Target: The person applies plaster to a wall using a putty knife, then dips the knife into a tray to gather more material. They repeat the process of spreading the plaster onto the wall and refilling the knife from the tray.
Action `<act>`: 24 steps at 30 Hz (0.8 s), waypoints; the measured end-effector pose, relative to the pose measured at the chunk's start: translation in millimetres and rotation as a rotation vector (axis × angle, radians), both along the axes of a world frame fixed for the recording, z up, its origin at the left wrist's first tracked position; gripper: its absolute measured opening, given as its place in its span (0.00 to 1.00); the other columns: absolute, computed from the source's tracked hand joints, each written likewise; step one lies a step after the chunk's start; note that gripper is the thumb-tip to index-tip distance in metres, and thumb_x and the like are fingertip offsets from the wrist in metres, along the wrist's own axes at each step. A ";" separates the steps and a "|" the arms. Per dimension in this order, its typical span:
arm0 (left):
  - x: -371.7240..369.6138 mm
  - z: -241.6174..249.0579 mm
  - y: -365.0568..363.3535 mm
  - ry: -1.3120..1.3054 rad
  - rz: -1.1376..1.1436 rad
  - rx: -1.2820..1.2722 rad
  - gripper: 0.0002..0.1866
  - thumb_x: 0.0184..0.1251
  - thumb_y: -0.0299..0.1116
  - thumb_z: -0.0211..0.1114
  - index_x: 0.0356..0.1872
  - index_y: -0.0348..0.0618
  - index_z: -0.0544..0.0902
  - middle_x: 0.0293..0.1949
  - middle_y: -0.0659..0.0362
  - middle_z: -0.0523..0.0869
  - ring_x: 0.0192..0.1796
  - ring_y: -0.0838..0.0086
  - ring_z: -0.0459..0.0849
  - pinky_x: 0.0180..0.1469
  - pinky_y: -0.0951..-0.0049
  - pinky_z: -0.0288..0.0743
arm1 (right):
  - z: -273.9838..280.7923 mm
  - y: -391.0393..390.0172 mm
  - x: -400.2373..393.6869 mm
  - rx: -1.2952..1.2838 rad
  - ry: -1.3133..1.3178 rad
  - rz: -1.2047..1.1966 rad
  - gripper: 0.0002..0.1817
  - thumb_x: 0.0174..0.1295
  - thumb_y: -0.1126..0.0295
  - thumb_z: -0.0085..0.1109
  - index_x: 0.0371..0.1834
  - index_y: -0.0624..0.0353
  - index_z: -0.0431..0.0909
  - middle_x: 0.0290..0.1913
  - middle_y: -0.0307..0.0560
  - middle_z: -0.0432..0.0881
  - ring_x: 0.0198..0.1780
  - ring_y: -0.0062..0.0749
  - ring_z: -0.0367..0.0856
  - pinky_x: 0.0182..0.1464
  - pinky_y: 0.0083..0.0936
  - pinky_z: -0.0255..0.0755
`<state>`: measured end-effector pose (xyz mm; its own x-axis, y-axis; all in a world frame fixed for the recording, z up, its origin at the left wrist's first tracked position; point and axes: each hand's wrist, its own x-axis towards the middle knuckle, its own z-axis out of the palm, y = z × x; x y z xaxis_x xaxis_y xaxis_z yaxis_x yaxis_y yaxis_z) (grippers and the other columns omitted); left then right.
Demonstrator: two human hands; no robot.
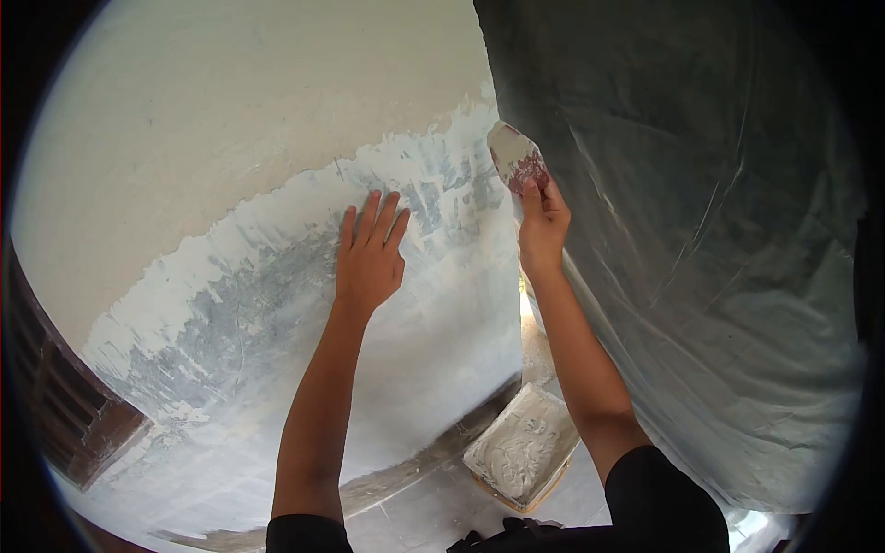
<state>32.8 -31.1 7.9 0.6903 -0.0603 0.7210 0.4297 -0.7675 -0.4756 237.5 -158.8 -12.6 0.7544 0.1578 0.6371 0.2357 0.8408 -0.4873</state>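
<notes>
My right hand (545, 224) grips a putty scraper (516, 155) smeared with pale filler, its dark red part showing near my fingers. The scraper is at the right edge of the wall (433, 313), up by the border of the filler coat. Flat against the wall, fingers stretched out, lies my left hand (371, 253), which holds nothing. Around it the surface is patchy white and grey, with a smooth cream area above. A tub of white filler (521, 442) stands on the floor below, between my arms.
Dark plastic sheeting (710, 230) hangs along the right side, close to my right arm. At the far left is a brown wooden louvred frame (69, 396). Grey floor tiles (415, 511) show at the bottom.
</notes>
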 end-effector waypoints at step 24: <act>23.8 -9.8 22.8 -0.033 0.165 0.096 0.31 0.57 0.35 0.60 0.66 0.54 0.73 0.75 0.60 0.61 0.78 0.60 0.53 0.75 0.45 0.47 | 33.9 98.0 44.0 -0.125 -0.543 -1.027 0.28 0.52 0.88 0.57 0.59 0.58 0.78 0.61 0.57 0.77 0.65 0.55 0.72 0.68 0.47 0.65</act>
